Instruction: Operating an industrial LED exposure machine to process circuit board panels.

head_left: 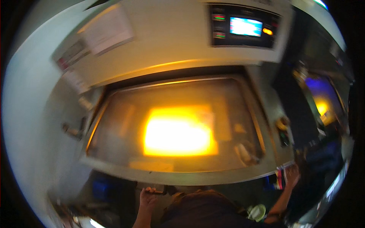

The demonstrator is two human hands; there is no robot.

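On the near side of a glowing, grey-rimmed worktop [182,178], the left hand [146,198] has its fingers curled around a slim dark bar [160,192], probably stiff, light and best gripped by its left end, while blur hides whether the right hand [292,175] grips the red-white-and-blue object [280,179] beside it.

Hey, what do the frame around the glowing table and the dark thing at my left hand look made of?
The frame looks like metal, smooth and dull-shiny: its inner edge catches thin bright highlights. The dark thing at your left hand could be plastic or coated metal; blur hides its finish.
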